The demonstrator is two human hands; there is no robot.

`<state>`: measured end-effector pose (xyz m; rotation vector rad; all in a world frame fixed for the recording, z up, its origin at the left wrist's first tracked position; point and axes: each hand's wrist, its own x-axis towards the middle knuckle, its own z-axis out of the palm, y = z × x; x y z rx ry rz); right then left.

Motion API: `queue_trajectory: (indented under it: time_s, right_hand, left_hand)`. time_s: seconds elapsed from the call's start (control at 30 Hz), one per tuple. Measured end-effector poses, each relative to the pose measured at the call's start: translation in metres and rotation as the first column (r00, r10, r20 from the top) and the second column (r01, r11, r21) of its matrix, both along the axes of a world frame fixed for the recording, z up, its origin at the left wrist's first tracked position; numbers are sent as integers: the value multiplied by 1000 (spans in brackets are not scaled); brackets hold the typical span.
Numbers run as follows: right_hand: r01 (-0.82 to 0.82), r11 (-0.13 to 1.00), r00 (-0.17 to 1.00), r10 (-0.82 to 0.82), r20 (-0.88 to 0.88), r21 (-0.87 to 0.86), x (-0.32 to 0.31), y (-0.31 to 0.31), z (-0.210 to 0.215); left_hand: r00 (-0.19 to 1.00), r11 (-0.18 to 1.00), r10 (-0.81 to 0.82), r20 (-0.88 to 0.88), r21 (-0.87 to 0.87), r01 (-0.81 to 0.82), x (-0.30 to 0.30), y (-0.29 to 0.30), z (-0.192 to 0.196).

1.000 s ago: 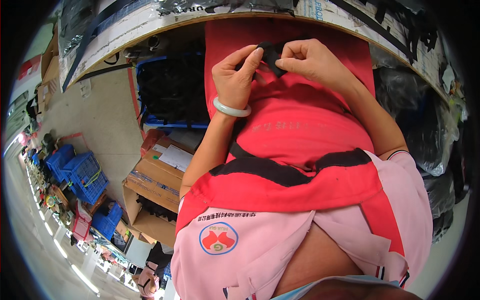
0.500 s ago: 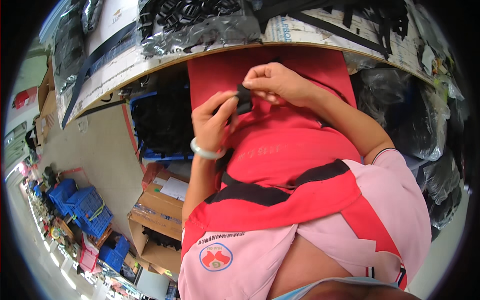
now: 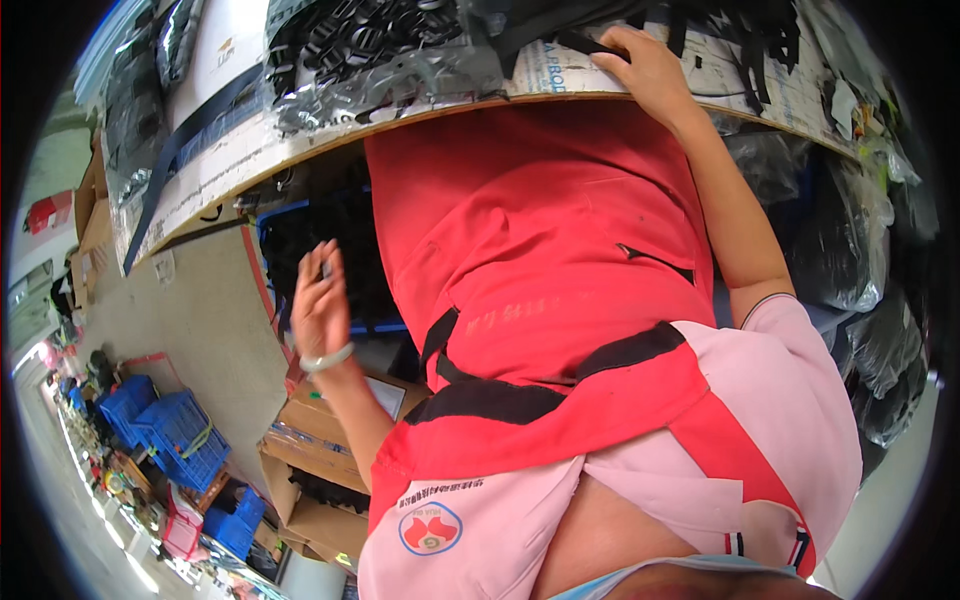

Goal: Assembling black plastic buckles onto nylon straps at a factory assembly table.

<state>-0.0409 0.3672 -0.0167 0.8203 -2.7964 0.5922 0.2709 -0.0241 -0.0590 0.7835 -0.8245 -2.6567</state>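
My right hand [image 3: 650, 78] is on the bench's front part, its thumb and fingers closed on the end of a black webbing strap [image 3: 582, 42]. To the left, my left hand [image 3: 322, 305], with a pale bangle at the wrist, is raised beside the blue crate [image 3: 285, 212] full of black goods. Its fingers look stretched out and a little apart, though slightly blurred, and I see nothing held in them. A plastic bag of black buckles [image 3: 365, 45] lies open on the bench, left of my right hand.
The bench edge [image 3: 420, 115] curves across in front of me. More black straps [image 3: 745, 45] lie at its right. Below left stand an open cardboard box [image 3: 305, 500] and blue baskets [image 3: 185, 430]. Plastic-wrapped black bundles [image 3: 840, 240] are stacked at right.
My hands have parted from a small black piece held between them over my apron. My right hand has moved up to the strap on the bench; my left has swung left, and the piece has left it.
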Motion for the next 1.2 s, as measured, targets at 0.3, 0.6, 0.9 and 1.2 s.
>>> queue_trajectory:
  time_s: [0.3, 0.6, 0.9, 1.2]
  right_hand:
    - [-40, 848, 563, 456, 689, -528, 99, -62, 43]
    - [145, 878, 144, 437, 888, -455, 116, -83, 21]
    - [206, 810, 224, 508, 832, -550, 116, -89, 7]
    - [300, 805, 34, 527, 849, -511, 109, -88, 22]
  left_hand:
    - [950, 932, -312, 7, -194, 307, -94, 122, 22]
    - [878, 876, -430, 208, -136, 462, -91, 121, 18]
    - [923, 909, -385, -28, 161, 384, -94, 126, 2]
    - [898, 879, -425, 114, -186, 439, -86, 139, 11]
